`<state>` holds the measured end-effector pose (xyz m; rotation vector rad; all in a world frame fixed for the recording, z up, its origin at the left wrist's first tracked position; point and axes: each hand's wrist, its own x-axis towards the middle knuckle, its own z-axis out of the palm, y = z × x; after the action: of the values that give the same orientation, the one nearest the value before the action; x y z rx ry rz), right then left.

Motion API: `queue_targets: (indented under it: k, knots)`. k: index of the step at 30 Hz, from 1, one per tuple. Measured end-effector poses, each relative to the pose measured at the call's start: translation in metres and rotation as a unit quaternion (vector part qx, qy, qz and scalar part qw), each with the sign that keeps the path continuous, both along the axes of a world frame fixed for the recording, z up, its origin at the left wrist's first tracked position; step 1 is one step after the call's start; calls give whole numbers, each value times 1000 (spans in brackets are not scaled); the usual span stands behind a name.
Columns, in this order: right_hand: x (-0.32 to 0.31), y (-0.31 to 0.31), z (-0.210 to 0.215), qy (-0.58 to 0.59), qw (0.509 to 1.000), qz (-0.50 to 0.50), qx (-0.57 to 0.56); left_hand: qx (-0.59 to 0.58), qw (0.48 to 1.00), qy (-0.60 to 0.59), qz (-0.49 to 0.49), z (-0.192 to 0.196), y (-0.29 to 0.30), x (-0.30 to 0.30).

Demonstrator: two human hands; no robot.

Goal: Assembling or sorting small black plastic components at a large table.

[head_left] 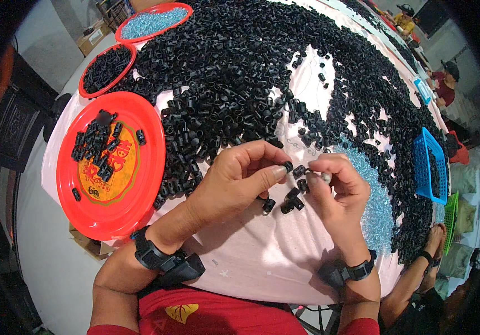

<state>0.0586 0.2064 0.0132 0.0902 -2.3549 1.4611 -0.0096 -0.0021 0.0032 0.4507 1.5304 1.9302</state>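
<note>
My left hand [237, 176] is closed in a pinch, with a small black plastic ring-shaped part [288, 166] at its thumb and fingertip. Close beside it, my right hand [341, 181] is also closed, its fingertips on another small black part [311, 177], partly covered by the fingers. A small pale piece [326, 178] shows at the right thumb; I cannot tell what it is. Between the hands a black hollow part [299, 172] shows, and just below them several loose black parts [292, 204] lie on the pale pink cloth [240, 254].
A red tray [153, 162] at the left holds several black parts. Behind it stand a red bowl of thin black pieces [106, 68] and one of clear bluish pieces [153, 23]. Black parts [223, 72] heap beyond my hands. Clear pieces [371, 204], a blue basket [431, 164] and a co-worker's hands [434, 239] are at right.
</note>
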Motion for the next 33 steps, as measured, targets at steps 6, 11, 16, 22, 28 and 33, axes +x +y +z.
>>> queue_targets:
  k: [6,11,16,22,28,33]
  knots:
    - [-1,2,-4,0,994,73,-78,-2,999,-15,-47,1,3,5]
    - [-1,1,-3,-25,992,86,-92,4,999,8,-31,-4,3,6]
    - [4,0,1,-130,983,56,-118,1,1000,8,-30,-2,3,4]
    - [2,-3,3,-9,998,54,-20,0,1000,19,-9,-4,5,8]
    - [1,1,4,12,997,60,42,-8,1000,10,-24,-3,4,8]
    - [1,0,5,31,995,63,72,-12,1000,15,-17,-6,4,8]
